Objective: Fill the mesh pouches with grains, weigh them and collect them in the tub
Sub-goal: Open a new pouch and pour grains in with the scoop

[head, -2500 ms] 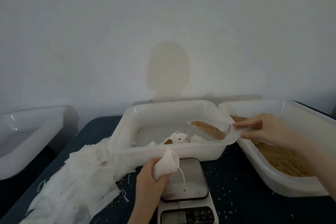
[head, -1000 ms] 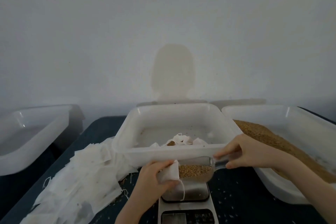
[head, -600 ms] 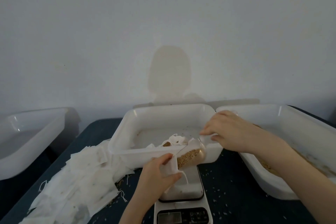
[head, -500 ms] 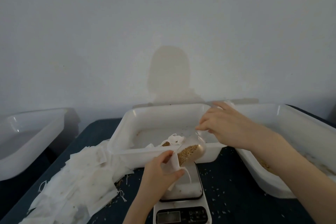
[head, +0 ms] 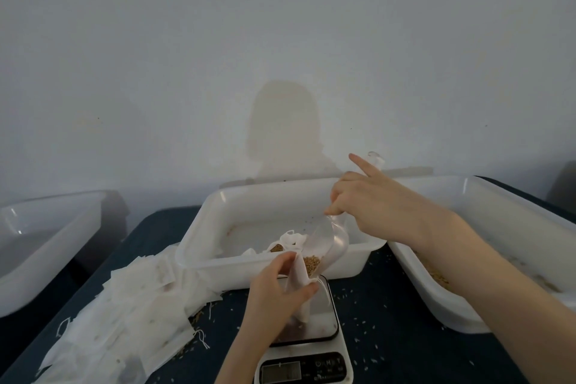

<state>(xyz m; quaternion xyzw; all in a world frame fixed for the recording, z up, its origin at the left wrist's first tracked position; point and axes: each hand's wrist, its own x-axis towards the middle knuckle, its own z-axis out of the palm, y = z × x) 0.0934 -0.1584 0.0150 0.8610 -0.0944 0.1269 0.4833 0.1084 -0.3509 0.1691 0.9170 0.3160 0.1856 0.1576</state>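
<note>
At the far left sits an empty translucent white plastic tub (head: 46, 246), smooth and rounded at the rim. Beside it, on the dark blue tabletop (head: 389, 321), lies your heap of flat, papery white mesh pouches (head: 124, 305) with loose drawstrings, scattered grains around them.

Your left hand (head: 277, 293) pinches one white mesh pouch (head: 299, 277) open by its mouth, thumb and fingers clamped on the thin cloth, held just above the steel platter of the small white digital scale (head: 307, 349). The pouch hangs limp, so it needs that pinch to stay open.

A moment ago the clear plastic scoop (head: 327, 243) lay nearly level with a full load; now you have tipped it steeply, handle up, and only a small heap of golden-brown grains (head: 311, 262) is left at its lip, right at the pouch mouth. I judge the pour nearly done and weighing next.

Behind, the middle white rectangular tub (head: 249, 199) holds a few filled pouches. Your right hand (head: 374, 203) grips the scoop handle, index finger raised. At right, the large white grain tub (head: 498, 196) looks low on stock.
</note>
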